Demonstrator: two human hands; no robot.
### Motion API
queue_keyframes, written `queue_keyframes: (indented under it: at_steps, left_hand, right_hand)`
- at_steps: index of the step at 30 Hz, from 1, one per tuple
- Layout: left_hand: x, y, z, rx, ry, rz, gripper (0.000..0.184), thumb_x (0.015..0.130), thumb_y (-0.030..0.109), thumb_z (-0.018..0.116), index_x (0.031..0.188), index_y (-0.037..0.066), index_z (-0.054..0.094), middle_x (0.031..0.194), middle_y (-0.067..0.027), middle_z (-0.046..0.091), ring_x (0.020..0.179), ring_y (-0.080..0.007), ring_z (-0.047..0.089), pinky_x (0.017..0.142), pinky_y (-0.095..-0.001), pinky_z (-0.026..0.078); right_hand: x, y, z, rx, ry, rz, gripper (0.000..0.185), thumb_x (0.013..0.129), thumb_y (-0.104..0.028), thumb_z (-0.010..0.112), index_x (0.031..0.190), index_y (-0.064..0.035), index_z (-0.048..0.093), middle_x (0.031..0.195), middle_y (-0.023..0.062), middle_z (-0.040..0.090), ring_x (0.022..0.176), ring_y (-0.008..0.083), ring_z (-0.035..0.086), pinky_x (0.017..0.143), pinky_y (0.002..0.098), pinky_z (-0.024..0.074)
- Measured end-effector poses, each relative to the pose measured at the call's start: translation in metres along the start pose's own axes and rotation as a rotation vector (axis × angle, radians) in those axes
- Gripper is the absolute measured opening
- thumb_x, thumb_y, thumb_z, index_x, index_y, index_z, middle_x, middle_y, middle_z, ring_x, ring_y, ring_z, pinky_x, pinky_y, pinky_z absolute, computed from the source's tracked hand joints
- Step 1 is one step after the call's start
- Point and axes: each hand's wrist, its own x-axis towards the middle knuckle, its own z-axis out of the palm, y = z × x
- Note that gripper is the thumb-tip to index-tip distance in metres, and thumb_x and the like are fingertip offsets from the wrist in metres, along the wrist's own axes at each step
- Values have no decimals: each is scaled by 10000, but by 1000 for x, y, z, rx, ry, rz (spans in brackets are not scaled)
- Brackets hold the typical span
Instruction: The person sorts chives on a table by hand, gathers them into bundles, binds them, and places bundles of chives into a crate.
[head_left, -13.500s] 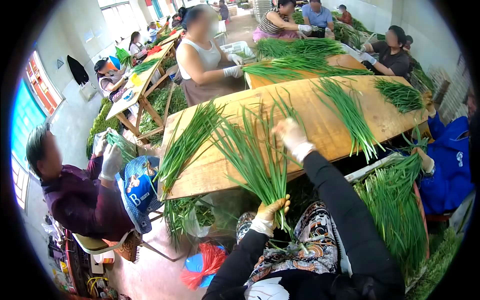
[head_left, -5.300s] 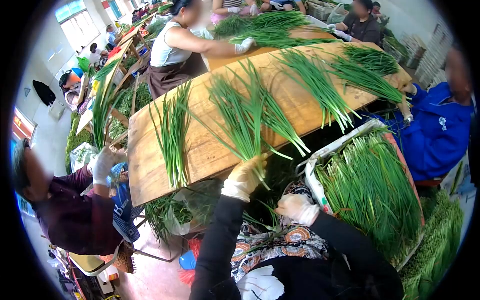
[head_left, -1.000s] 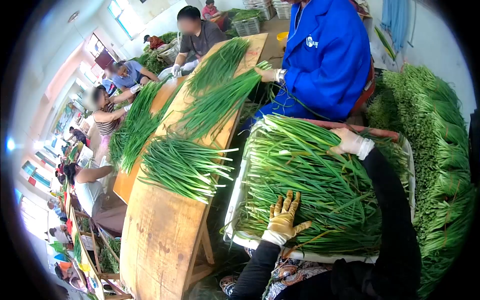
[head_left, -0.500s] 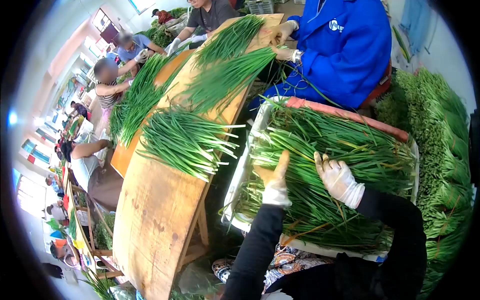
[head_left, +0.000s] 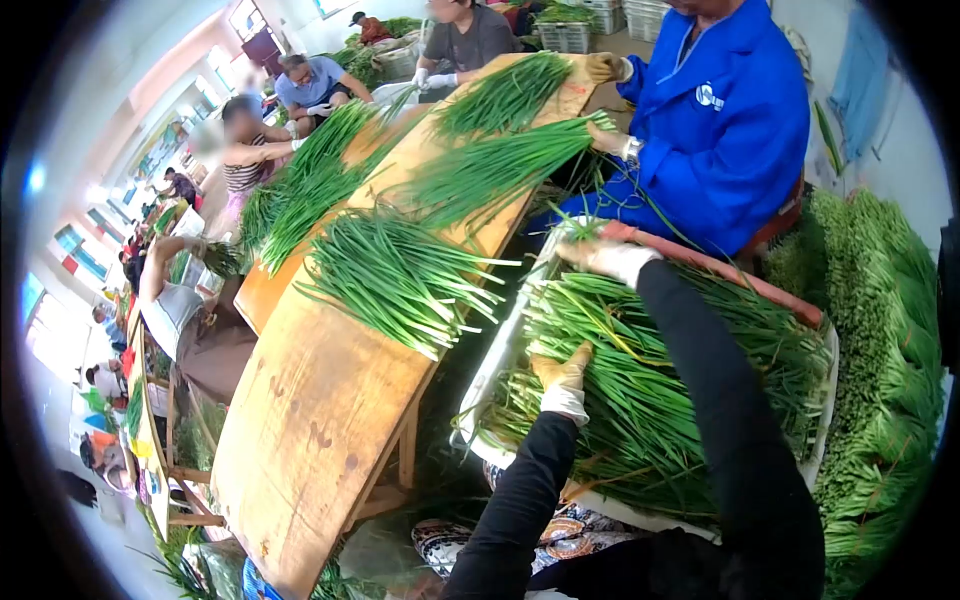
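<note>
The long green stalks [head_left: 640, 395] lie in a pale crate [head_left: 745, 277] in front of the person, packed lengthwise, with whitish ends gathered along the side nearest the tabletop [head_left: 310, 440] and darker leaf blades trailing across to the other side; a few strands among them have turned yellow. How deep the layer goes cannot be made out, and the right sleeve [head_left: 715, 365] hides a broad strip of it. The left hand [head_left: 562, 382], in a yellow-stained glove, rests at the pale ends with the thumb apart from the fingers; the fingertips are partly lost among the stalks, so whether it grips any is unclear. The right hand [head_left: 600, 257], in a whitish glove, reaches to the crate's far corner, near the reddish edge; its fingers are blurred and seen from the back, and I cannot tell whether they close on anything. On the tabletop, just beyond the crate, lies a loose bunch [head_left: 385, 270], its white ends overhanging the edge. Farther along, a co-worker in a blue coat [head_left: 720, 140] holds another bunch [head_left: 490, 178], its leaves smeared by blur; the top edge cuts off most of that person's head. At right, stacked green bundles [head_left: 875, 380] fade into the dark rim of the view.
</note>
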Motion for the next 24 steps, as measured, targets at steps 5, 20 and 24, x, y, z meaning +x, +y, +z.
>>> queue_keyframes:
  at_steps: [5, 20, 24]
  left_hand:
    - [-19, 37, -17, -565, -143, -104, 746, 615, -54, 693, 1233, 48, 287, 1085, -85, 505, 926, -189, 515, 824, -298, 419]
    - [-55, 145, -65, 122, -641, 377, 1026, 707, 325, 667, 1311, -64, -66, 1365, -251, 148, 1261, -297, 203, 1030, -302, 186]
    - [-42, 114, -84, -631, -622, 41, 655, 784, 212, 597, 1307, 19, 253, 1365, -183, 228, 1253, -253, 258, 1034, -332, 203]
  right_hand:
    - [34, 47, 97, 899, -636, 11, 780, 719, -699, 385, 1204, -92, 448, 1226, 144, 452, 1134, 267, 420, 972, 323, 289]
    - [-84, -49, 47, -69, -215, -239, 868, 621, -110, 714, 1332, -68, 219, 1314, 45, 350, 1176, 158, 368, 979, 286, 308]
    - [-75, -3, 17, 718, -208, -215, 743, 547, -75, 763, 1198, -33, 407, 1095, 55, 535, 968, 160, 516, 875, 299, 401]
